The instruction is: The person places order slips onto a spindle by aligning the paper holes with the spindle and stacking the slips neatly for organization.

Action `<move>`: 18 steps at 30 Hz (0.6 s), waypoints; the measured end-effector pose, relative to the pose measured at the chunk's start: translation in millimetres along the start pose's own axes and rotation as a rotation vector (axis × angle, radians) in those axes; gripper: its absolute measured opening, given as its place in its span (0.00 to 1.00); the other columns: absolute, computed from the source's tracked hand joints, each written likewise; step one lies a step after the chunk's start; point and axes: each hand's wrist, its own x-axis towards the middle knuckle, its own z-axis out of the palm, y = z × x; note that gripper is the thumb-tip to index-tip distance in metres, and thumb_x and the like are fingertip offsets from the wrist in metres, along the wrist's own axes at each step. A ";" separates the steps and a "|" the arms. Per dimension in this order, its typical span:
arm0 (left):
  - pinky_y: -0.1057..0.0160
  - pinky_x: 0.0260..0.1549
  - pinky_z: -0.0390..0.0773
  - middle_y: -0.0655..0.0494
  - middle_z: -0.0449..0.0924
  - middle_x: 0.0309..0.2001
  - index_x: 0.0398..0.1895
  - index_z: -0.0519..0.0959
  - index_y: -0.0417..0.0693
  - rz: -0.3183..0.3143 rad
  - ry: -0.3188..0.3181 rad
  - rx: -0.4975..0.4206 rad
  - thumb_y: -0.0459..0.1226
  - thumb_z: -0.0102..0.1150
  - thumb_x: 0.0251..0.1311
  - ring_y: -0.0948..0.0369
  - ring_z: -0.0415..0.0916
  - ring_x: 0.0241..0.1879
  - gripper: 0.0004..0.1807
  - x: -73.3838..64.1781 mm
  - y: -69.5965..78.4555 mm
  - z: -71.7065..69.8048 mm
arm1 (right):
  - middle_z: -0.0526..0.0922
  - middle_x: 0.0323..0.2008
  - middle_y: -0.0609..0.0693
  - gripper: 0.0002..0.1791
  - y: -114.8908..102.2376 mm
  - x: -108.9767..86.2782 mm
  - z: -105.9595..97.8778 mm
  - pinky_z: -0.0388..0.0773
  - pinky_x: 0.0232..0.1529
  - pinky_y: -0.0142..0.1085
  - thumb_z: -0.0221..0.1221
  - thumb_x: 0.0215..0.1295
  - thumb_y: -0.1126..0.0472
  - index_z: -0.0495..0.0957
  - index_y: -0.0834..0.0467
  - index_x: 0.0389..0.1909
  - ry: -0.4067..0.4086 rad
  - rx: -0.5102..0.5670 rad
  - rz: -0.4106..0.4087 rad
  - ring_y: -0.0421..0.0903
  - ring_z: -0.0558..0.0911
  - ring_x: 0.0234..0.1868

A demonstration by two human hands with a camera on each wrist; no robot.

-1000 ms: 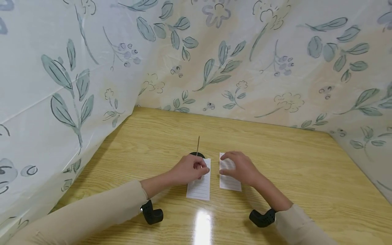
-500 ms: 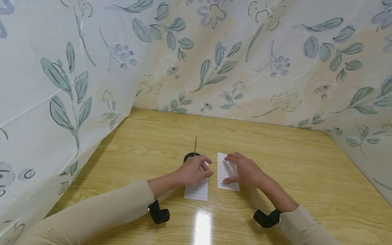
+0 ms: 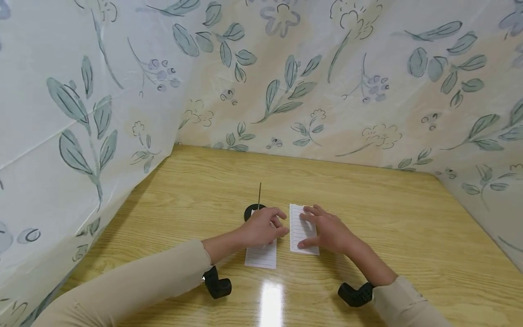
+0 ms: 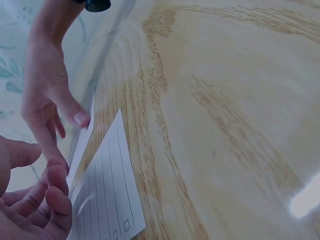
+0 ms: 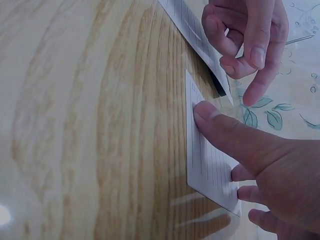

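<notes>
A paper spike with a black round base (image 3: 248, 213) and thin upright rod (image 3: 259, 195) stands mid-table. One lined white sheet (image 3: 260, 260) overlaps the base, partly hidden under my left hand (image 3: 261, 227). That hand hovers over the sheet with loosely bent, parted fingers and nothing in them. A second lined sheet (image 3: 299, 229), with small checkboxes along one edge, lies just to the right. My right hand (image 3: 333, 232) spreads over it. In the right wrist view the thumb (image 5: 207, 111) rests on this sheet, while the other fingers (image 5: 250, 194) reach its opposite edge.
The wood-grain table (image 3: 367, 204) is walled at the back and sides by a floral sheet (image 3: 286, 91). Black wrist devices (image 3: 218, 286) sit below both wrists. A bright light reflection (image 3: 271, 299) shows near the front.
My left hand's fingers have loosened and parted, and the hand has shifted slightly right. My right hand has spread its thumb and fingers wider and moved further over the right sheet.
</notes>
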 end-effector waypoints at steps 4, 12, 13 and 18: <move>0.66 0.20 0.75 0.55 0.81 0.34 0.54 0.75 0.41 -0.018 0.008 -0.004 0.40 0.61 0.62 0.59 0.78 0.19 0.20 2.2 0.6 3.3 | 0.69 0.67 0.61 0.43 -1.1 -1.8 -0.8 0.63 0.61 0.66 0.72 0.47 0.42 0.74 0.62 0.61 0.014 -0.007 -0.002 0.67 0.60 0.71; 0.66 0.23 0.75 0.55 0.80 0.33 0.50 0.76 0.42 -0.055 0.044 -0.034 0.39 0.60 0.63 0.62 0.77 0.21 0.15 4.2 0.2 12.7 | 0.74 0.63 0.60 0.36 -2.1 -3.1 2.0 0.66 0.59 0.64 0.71 0.49 0.45 0.78 0.60 0.57 0.070 -0.027 -0.031 0.65 0.64 0.69; 0.66 0.24 0.75 0.55 0.80 0.33 0.50 0.76 0.42 -0.061 0.052 -0.036 0.39 0.60 0.63 0.62 0.77 0.21 0.15 4.5 0.2 13.8 | 0.75 0.62 0.60 0.35 -2.1 -3.1 2.7 0.67 0.59 0.62 0.71 0.49 0.45 0.79 0.61 0.56 0.084 -0.030 -0.039 0.65 0.66 0.68; 0.67 0.27 0.73 0.57 0.80 0.31 0.47 0.77 0.44 -0.089 0.072 -0.042 0.40 0.60 0.63 0.63 0.75 0.19 0.12 4.4 1.2 19.2 | 0.81 0.55 0.57 0.30 -0.7 -3.8 6.9 0.74 0.56 0.54 0.72 0.49 0.48 0.82 0.62 0.49 0.172 -0.034 -0.066 0.58 0.75 0.62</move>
